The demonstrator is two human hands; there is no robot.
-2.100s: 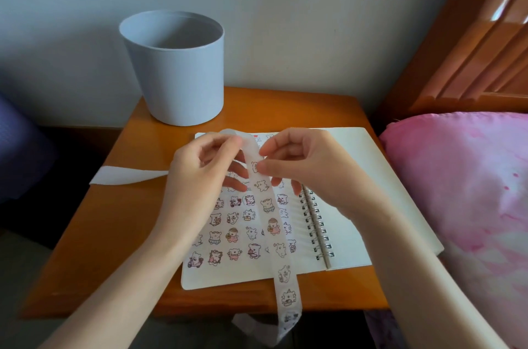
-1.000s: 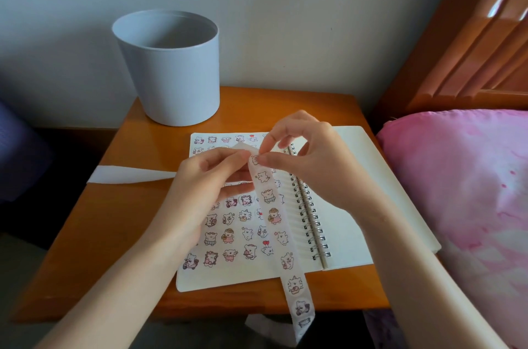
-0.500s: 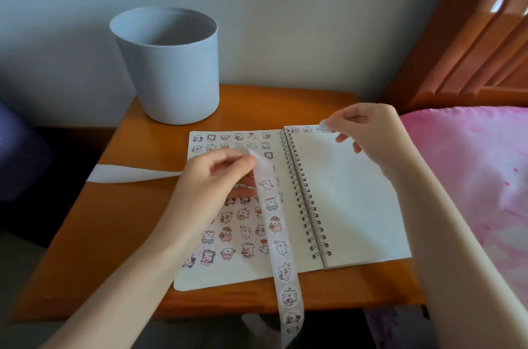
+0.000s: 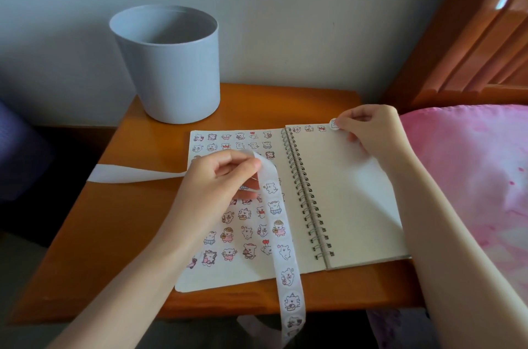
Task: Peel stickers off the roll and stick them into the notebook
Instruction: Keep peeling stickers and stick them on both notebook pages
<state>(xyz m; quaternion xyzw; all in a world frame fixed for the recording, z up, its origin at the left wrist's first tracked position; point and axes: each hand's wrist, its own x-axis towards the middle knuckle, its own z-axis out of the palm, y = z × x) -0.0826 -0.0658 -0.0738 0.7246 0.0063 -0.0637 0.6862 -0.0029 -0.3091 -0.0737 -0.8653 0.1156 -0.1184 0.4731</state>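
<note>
Notebook [image 4: 351, 205]: one, spiral-bound, lying open on one wooden bedside table [image 4: 114, 234] at frame centre. One wire binding [image 4: 305, 200] divides two pages.

Left page: covered in rows of small cartoon stickers. Six count in the top row; the full total cannot be taken, as the left hand hides part of the page.

Right page: three stickers stuck in a row at its top edge, next to the binding.

Right hand [image 4: 368, 131], upper right of centre: thumb and forefinger pinch one round sticker [image 4: 333, 124] at the top edge of the right page, just right of that row of three. The other fingers are curled under. Whether the sticker touches the paper cannot be told.

Left hand [image 4: 217, 185], centre: fingers closed around one sticker strip [image 4: 285, 263] above the left page. The strip hangs down across the page and over the table's near edge. Seven stickers count on it, the lowest indistinct. One bare backing tail [image 4: 128, 174] runs left from the hand across the tabletop.

Other items: one grey round bin [image 4: 168, 71] on the table's far corner, upper left; one pink pillow [image 4: 471, 162], right edge; one wooden headboard [image 4: 471, 42], upper right.
</note>
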